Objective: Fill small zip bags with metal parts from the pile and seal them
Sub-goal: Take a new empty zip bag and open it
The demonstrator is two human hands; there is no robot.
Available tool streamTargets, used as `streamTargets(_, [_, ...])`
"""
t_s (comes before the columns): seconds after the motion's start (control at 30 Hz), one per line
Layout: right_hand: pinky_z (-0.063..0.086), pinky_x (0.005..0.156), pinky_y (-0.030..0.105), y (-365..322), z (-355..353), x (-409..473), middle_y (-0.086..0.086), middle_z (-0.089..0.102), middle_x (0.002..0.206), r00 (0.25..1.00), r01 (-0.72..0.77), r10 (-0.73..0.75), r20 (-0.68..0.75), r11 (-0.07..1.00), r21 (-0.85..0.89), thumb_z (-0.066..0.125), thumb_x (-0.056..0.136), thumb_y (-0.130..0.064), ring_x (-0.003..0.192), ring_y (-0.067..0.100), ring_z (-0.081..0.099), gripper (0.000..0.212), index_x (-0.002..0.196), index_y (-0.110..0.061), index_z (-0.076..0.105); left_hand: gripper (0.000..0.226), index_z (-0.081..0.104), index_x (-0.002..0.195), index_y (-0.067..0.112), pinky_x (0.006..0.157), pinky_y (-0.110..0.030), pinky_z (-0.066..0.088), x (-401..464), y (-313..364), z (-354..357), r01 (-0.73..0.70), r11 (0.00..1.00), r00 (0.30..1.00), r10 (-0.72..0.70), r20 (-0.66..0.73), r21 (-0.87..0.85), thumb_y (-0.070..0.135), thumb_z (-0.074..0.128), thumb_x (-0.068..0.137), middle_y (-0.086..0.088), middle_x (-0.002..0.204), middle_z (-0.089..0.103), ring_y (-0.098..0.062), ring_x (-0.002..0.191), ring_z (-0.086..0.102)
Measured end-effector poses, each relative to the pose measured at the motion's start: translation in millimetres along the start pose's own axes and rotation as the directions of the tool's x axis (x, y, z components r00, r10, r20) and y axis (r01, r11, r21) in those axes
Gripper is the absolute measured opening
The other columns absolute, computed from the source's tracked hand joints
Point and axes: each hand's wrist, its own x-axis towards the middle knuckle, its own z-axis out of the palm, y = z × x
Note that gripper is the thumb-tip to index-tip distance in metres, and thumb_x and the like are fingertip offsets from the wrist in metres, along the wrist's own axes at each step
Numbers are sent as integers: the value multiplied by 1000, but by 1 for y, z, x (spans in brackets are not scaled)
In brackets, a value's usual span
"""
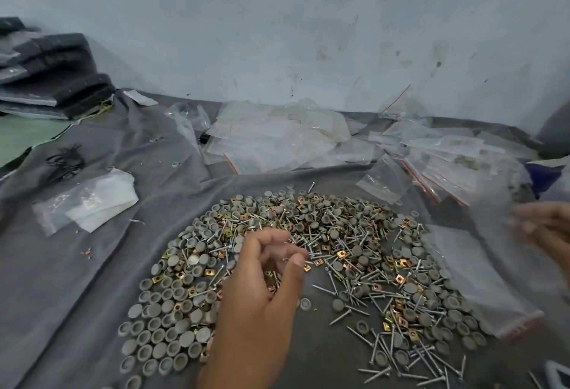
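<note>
1. Left hand (262,290) hovers over the pile (308,265) mid-surface, fingers (271,237) curled, seemingly pinching screws for bagging.
2. Right hand (546,228), blurred at the right edge, holds a zip bag (493,212); grip unclear.

The pile (296,268) mixed bright, shiny steel screws (340,317), matt grey plastic-looking caps (160,331) and glossy brass- and copper-toned square metal clips (341,254), all lying on a soft, matt grey cloth (77,280) that was creased and wrinkled. The small zip bags (277,138) heaped behind were thin, clear, glossy plastic with red seal strips. The wall (308,33) was pale, matt and rough, chipped and stained.
</note>
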Motion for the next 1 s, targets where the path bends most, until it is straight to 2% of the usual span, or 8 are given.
streamTargets(0.13, [63,64,43,-98,37,-17,9,76,107,945,-140,-97,311,743,655,85,73,-50,91,26,76,49,113,-24,73,68,52,119,55,80,-19,49,-1,-6,1,140,990,977,-139,161,7,82,69,59,36,116,59,10,105,57])
streamTargets(0.23, [59,62,29,-151,72,-28,14,75,106,807,-326,-221,548,607,724,87,74,-37,84,20,75,40,110,-21,75,101,60,120,44,76,-19,54,3,-8,-1,304,915,935,-233,268,-265,83,82,30,21,121,68,3,107,65])
streamTargets(0.37, [61,65,32,-153,101,-32,16,75,106,754,-526,-137,643,461,715,80,81,-18,84,20,74,27,109,-20,76,60,76,97,32,76,-37,59,8,-12,-13,339,861,920,-221,323,-380,61,92,48,-9,89,76,-21,84,73])
streamTargets(0.53, [63,65,38,-128,119,-41,23,73,105,701,-639,-34,712,414,649,98,58,-16,86,31,74,63,116,-17,73,30,73,85,12,65,-31,56,12,-12,-17,256,840,962,-268,45,-478,38,81,72,-11,73,66,-18,64,62])
streamTargets(0.7, [62,65,32,-126,130,-45,24,73,98,761,-603,29,648,403,689,93,60,-14,82,28,74,52,108,-15,75,48,61,106,24,73,-23,48,8,-8,-7,228,937,951,-273,-147,-265,54,71,69,5,93,68,-9,80,66])
streamTargets(0.8, [60,62,27,-129,135,-45,21,74,90,789,-579,96,607,448,681,91,59,-17,79,27,75,41,97,-14,76,59,44,119,39,79,-20,41,-1,-6,0,66,965,943,23,-333,254,64,69,73,17,113,47,-3,103,51])
streamTargets(0.87, [57,55,25,-135,139,-47,19,73,83,786,-561,73,613,499,660,97,52,-27,70,24,72,41,88,-21,77,40,47,107,47,78,-23,42,-9,-3,8,-118,898,975,186,-122,424,69,63,77,27,105,48,0,99,50])
streamTargets(1.0, [50,44,18,-143,142,-46,14,65,61,788,-541,31,614,512,668,94,55,-20,48,16,62,29,76,-18,75,38,55,97,45,66,-14,41,-15,-8,17,-99,906,982,22,188,412,69,71,71,28,96,59,6,89,56])
